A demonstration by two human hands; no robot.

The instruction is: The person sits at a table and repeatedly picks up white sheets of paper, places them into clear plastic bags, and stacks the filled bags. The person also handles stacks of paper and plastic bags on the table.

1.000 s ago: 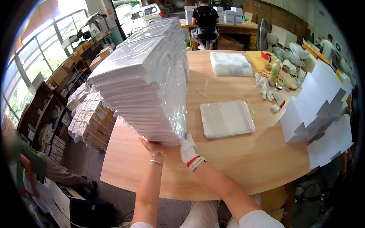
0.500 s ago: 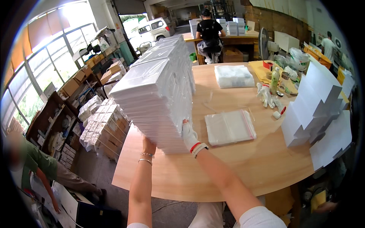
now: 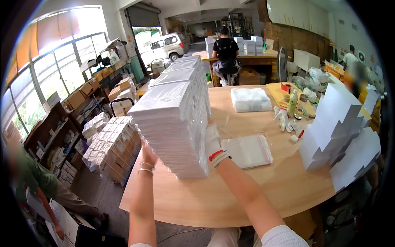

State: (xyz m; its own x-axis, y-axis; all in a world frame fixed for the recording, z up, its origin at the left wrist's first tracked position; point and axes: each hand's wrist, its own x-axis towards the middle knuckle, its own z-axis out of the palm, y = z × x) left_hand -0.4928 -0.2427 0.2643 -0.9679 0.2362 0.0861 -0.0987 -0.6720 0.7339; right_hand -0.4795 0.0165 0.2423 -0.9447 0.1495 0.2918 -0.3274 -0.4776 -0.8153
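A tall stack of white paper blocks in clear plastic wrap (image 3: pixel 170 136) stands near the left side of the wooden table, with more wrapped stacks in a row behind it. My bare left hand (image 3: pixel 148 155) is at the stack's lower left side, its blurred fingers stretched forward. On the right side, my right hand (image 3: pixel 213 139) wears a white glove and reaches forward beside the stack; it too is blurred, and I see nothing held in it. Right of that hand lies a pile of clear plastic bags (image 3: pixel 248 151) with a red edge strip.
Another pile of plastic bags (image 3: pixel 250 100) lies farther back. White gloves (image 3: pixel 283 119), a bottle (image 3: pixel 292 103) and tape rolls are at the right, near stepped white paper stacks (image 3: pixel 329 127). A strapped bundle (image 3: pixel 113 144) stands on the floor at left. Other people are around the room.
Both hands have moved outward from the stack's sides, the left to the left and the right to the right. The view has tilted up slightly. The stack stands in place.
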